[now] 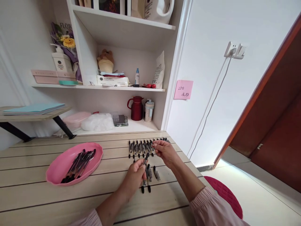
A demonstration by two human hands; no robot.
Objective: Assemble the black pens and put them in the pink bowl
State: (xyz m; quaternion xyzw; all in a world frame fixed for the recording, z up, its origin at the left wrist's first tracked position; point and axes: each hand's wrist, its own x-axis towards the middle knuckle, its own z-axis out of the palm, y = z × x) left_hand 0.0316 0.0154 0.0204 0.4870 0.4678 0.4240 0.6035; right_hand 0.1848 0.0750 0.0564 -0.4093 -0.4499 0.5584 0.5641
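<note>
My left hand (136,173) is closed around a pen (146,157), whose dark end points up and away to the right. Just beyond it, the fingertips of my right hand (166,153) are pinched together by the row of pens; whatever they hold is too small to make out. That row of black-and-clear pens (140,148) runs across the table, with clear-and-black caps lying among them. More pens (149,187) lie partly hidden under my left hand. Beside them is a loose cap (156,173). Several pens (81,164) are heaped in a pink dish (49,178) on the left.
The slatted wooden table (103,201) stands against a white shelf unit (122,89). On its lowest level are a red jug (136,109), a speckled cup (149,111) and a plastic bag (98,122). A small raised stand (35,117) sits at the left. A red round seat (224,196) is at the right.
</note>
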